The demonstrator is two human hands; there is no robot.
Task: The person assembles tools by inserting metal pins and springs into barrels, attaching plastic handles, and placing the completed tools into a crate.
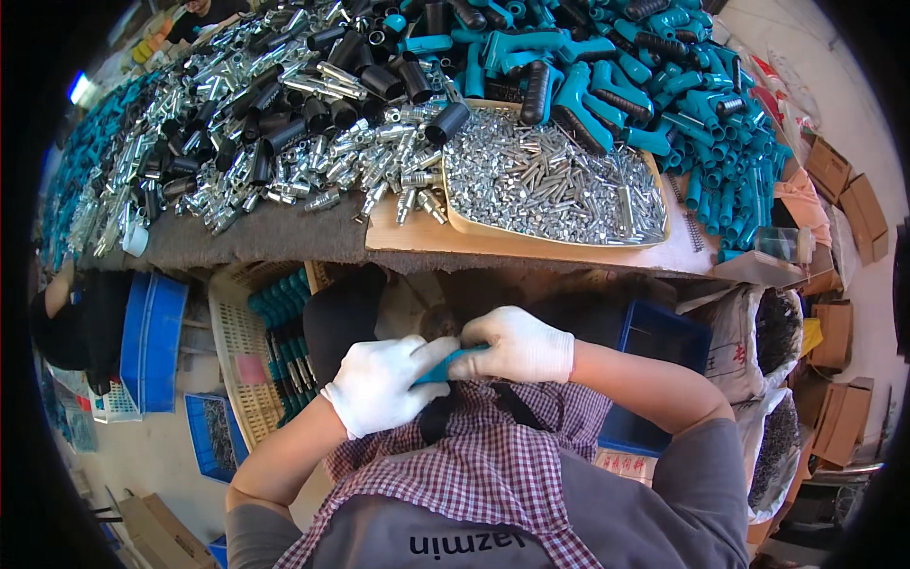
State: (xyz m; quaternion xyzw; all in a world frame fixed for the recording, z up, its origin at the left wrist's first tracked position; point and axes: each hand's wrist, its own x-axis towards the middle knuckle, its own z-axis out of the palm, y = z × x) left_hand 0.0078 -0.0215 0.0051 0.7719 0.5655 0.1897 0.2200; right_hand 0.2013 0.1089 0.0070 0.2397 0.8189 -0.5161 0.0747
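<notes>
Both my hands wear white gloves and meet close to my chest, below the table edge. My left hand [384,384] and my right hand [517,343] together grip one teal plastic handle part [445,365], of which only a short strip shows between the fingers. On the table above lie a wooden tray [559,239] full of small silver metal pieces, a heap of teal handles [664,85] at the back right, and a spread of black sleeves and silver fittings [284,123] at the left.
A cream plastic basket [237,351] with assembled teal and black pieces stands at my lower left, beside blue crates [152,337]. Another blue crate [659,341] and white sacks [749,332] sit at my right. Cardboard boxes [844,180] line the far right.
</notes>
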